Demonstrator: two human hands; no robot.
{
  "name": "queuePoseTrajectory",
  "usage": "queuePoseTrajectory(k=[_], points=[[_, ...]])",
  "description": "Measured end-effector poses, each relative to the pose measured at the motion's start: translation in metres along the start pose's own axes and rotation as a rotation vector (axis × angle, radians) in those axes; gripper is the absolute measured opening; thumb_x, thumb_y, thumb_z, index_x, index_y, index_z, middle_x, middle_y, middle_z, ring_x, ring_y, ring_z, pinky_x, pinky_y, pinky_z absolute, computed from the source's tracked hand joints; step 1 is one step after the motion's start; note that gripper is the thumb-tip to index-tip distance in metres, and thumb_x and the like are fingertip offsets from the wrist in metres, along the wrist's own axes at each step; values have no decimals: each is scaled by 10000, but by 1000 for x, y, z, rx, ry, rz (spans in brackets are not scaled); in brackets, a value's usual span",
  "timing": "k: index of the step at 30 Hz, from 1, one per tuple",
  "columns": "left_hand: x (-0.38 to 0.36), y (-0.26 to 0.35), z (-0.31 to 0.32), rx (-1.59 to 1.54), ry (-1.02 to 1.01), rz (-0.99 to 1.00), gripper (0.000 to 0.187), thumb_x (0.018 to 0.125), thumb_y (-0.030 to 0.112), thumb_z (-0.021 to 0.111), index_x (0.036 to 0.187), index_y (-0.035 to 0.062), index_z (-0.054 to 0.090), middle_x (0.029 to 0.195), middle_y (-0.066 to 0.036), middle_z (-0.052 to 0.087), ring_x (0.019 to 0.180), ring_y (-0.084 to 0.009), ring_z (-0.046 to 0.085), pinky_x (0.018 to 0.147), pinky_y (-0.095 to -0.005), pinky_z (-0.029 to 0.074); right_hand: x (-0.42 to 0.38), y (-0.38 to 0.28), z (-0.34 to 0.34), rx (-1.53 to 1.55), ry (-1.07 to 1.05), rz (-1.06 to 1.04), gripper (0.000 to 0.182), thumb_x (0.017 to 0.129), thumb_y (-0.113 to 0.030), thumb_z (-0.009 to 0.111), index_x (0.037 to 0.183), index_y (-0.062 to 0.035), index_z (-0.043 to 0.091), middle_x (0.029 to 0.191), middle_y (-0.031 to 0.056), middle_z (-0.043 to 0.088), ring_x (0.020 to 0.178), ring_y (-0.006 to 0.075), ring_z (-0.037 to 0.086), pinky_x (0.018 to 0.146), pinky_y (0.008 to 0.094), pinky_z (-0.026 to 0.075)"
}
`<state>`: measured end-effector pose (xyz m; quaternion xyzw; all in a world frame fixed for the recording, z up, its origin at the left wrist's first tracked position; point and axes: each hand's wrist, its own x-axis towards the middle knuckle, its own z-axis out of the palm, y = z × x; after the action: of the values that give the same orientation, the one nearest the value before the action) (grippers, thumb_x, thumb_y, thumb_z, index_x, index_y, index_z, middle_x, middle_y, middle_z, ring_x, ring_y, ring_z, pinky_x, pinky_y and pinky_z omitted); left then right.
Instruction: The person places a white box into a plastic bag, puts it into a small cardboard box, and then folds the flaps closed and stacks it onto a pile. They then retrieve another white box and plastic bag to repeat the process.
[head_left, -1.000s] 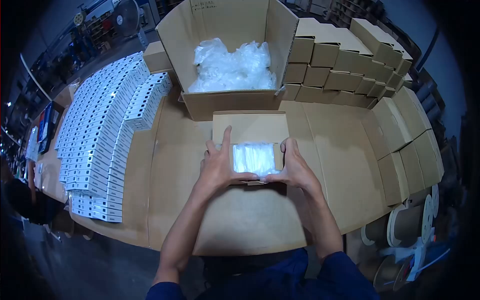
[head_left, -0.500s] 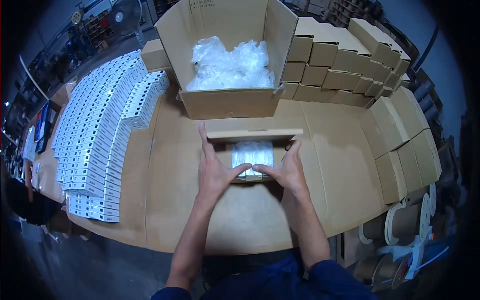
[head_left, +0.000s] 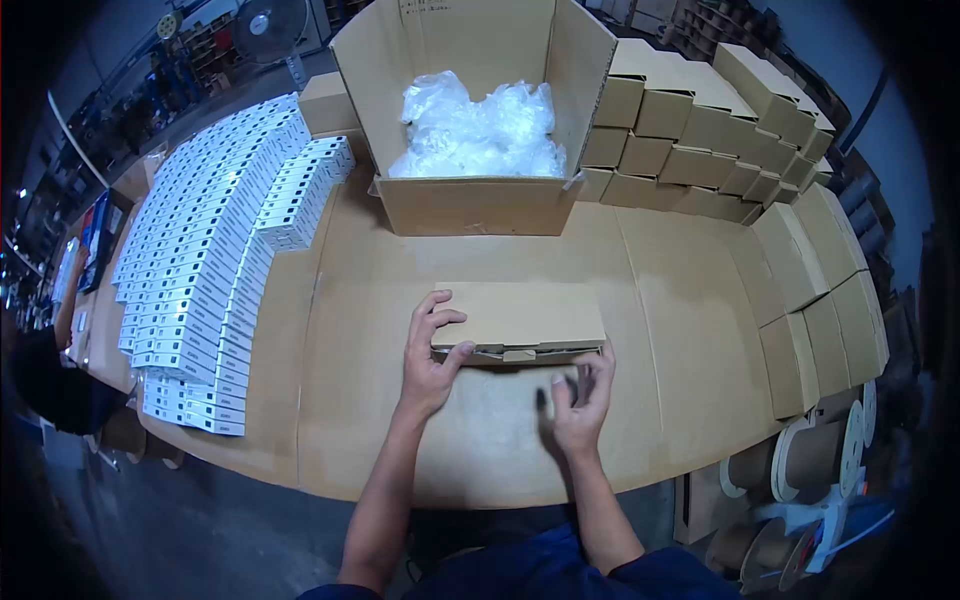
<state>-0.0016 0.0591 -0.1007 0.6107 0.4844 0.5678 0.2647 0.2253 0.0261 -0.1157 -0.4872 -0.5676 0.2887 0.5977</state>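
A small brown cardboard box [head_left: 525,312] lies on the work surface in front of me, its lid down over the top. A narrow gap shows along its front edge, around a small tab. My left hand [head_left: 430,350] holds the box's left end, with the thumb at the front edge and the fingers over the top. At the front right corner is my right hand [head_left: 585,400], thumb and fingers apart, its fingertips close to or touching the corner. What lies inside the box is hidden under the lid.
Behind stands a large open carton [head_left: 475,207] holding clear plastic bags [head_left: 480,130]. Stacked white boxes [head_left: 190,250] fill the left side. Brown boxes are stacked at back right [head_left: 690,130] and right [head_left: 825,300]. Another person's arm [head_left: 68,305] shows at far left.
The box's raised lid has come down and covers the clear-wrapped contents. My left hand has shifted onto its left end; my right hand has moved down to the front right corner.
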Motion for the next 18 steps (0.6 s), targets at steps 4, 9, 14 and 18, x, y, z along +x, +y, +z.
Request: queuePoseTrajectory(k=[4,9,14,18], points=[[1,5,0,-6,-14,-4,306,920,267,757,1145,78,673,1480,-149,509,1442,-362,418,1203,-482,306,-3,-39,13,-250,-21,-15,383,842,-37,736,1220,-89,710,1647,330,179,1503,455,324,1201,476,315],[-1,3,-5,-3,-46,-10,315,919,230,744,1200,90,728,1508,-163,505,1462,-363,407,1213,-480,300,-4,-36,22,-221,38,-38,243,843,-48,781,1077,-115,779,1657,330,164,1515,463,308,1227,485,277],[-2,9,-19,290,-121,112,424,888,240,773,1301,161,728,1494,-123,572,1471,-387,400,1225,-552,270,1,-38,16,-259,42,-101,183,837,-12,788,988,-114,805,1642,352,204,1523,464,295,1228,469,280],[-9,42,-14,723,-229,260,506,869,295,786,1363,245,685,1478,66,595,1472,-344,408,1208,-697,185,2,-38,14,-275,20,-142,196,842,-8,781,1021,-87,773,1627,374,225,1512,482,306,1220,480,288]])
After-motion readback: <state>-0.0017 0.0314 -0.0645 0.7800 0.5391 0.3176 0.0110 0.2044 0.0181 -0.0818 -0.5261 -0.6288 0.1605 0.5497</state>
